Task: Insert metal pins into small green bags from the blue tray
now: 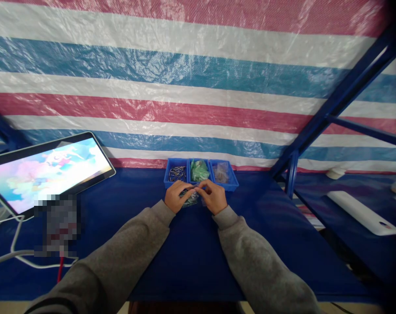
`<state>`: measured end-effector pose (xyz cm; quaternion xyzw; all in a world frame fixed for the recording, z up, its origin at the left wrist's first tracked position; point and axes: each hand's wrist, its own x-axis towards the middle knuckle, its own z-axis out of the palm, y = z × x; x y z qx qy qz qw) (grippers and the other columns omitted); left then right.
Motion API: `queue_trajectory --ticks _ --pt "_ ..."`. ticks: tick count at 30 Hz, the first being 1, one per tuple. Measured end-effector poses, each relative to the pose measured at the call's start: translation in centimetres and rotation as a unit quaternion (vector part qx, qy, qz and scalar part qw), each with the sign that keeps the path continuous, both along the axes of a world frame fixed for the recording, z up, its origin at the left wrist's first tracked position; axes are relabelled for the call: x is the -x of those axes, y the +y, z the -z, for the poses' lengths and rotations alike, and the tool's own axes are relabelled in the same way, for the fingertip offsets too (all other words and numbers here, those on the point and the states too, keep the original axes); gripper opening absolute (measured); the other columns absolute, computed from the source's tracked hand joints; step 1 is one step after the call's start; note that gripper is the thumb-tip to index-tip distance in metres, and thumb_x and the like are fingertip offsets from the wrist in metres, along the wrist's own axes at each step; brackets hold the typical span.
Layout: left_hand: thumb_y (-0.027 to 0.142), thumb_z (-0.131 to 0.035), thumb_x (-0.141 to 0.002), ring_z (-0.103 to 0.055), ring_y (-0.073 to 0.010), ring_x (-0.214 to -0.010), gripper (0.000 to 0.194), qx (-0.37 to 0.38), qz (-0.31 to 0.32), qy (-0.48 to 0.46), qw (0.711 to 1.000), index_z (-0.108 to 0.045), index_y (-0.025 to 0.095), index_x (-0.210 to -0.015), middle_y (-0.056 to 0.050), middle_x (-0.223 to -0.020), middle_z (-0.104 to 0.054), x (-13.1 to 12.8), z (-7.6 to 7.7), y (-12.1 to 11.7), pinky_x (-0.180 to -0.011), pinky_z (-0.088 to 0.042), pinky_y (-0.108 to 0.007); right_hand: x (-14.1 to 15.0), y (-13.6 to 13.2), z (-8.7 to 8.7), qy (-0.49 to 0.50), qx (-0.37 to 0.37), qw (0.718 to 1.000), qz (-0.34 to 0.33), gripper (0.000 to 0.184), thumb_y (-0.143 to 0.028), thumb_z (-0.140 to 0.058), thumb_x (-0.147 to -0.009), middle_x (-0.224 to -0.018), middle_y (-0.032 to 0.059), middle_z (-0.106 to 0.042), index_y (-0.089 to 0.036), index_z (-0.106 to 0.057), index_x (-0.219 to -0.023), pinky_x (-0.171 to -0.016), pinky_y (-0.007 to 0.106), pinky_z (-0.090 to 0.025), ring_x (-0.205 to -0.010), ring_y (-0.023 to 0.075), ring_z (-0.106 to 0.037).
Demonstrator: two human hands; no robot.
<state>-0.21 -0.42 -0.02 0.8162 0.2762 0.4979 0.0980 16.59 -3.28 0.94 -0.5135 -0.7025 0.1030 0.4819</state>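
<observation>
Both hands meet in front of three blue bins, fingertips almost touching. My left hand (178, 196) and my right hand (213, 196) pinch a small clear plastic bag (191, 198) between thumbs and fingers; its contents are too small to name. Behind my left hand, the left blue bin (167, 178) holds several dark metal screw-like pieces (177, 173). Green packets (199, 170) fill the middle bin, and clear bags with brownish contents (221, 172) lie in the right bin (233, 185).
A tablet-like screen (50, 168) leans at the left, with white cables (16, 237) and a blurred-out item (62, 224) before it. Blue metal frame bars (315, 117) rise at the right. Beyond them lies a long white object (361, 212). A striped plastic sheet (184, 87) hangs behind the blue table (191, 261).
</observation>
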Motion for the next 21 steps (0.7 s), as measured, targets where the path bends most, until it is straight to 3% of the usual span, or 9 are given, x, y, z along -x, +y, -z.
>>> queue_trajectory --ticks 5,10,16,21 --pt "0.025 -0.055 -0.084 -0.059 -0.0139 -0.072 0.014 0.003 -0.002 -0.013 1.000 -0.064 0.015 -0.088 -0.005 -0.079 -0.065 -0.16 -0.05 -0.11 -0.065 -0.048 -0.026 0.13 -0.01 0.11 0.051 0.003 0.998 -0.033 0.013 -0.031 -0.057 -0.081 -0.062 -0.0005 -0.060 -0.019 -0.060 -0.079 -0.056 0.024 -0.044 -0.053 0.0122 -0.055" --pt "0.023 -0.052 -0.086 -0.059 -0.0141 -0.075 0.014 0.005 -0.009 -0.026 1.000 -0.064 0.016 -0.087 -0.004 -0.080 -0.066 0.05 -0.08 -0.03 -0.071 -0.048 -0.028 0.21 0.09 0.14 0.041 -0.002 0.996 -0.077 0.014 -0.027 -0.055 -0.082 -0.085 0.0036 -0.063 -0.020 -0.062 -0.092 -0.056 0.024 -0.045 -0.062 0.0130 -0.057" --pt "0.026 -0.058 -0.082 -0.057 -0.0108 -0.064 0.018 0.042 -0.027 -0.033 0.998 -0.062 0.016 -0.096 -0.004 -0.082 -0.064 0.07 -0.20 -0.03 -0.059 -0.047 -0.023 0.09 0.20 0.24 0.000 -0.013 0.998 -0.068 0.012 -0.026 -0.050 -0.085 -0.079 0.0036 -0.059 -0.020 -0.060 -0.084 -0.062 0.026 -0.045 -0.068 0.0150 -0.055" --pt "0.026 -0.059 -0.081 -0.057 -0.0103 -0.064 0.014 0.054 -0.033 -0.040 0.997 -0.062 0.016 -0.090 -0.003 -0.079 -0.063 0.04 -0.19 0.10 -0.058 -0.047 -0.022 0.26 0.12 0.40 -0.011 -0.014 0.997 -0.070 0.011 -0.026 -0.048 -0.084 -0.078 0.0034 -0.057 -0.019 -0.056 -0.084 -0.063 0.025 -0.044 -0.069 0.0149 -0.054"
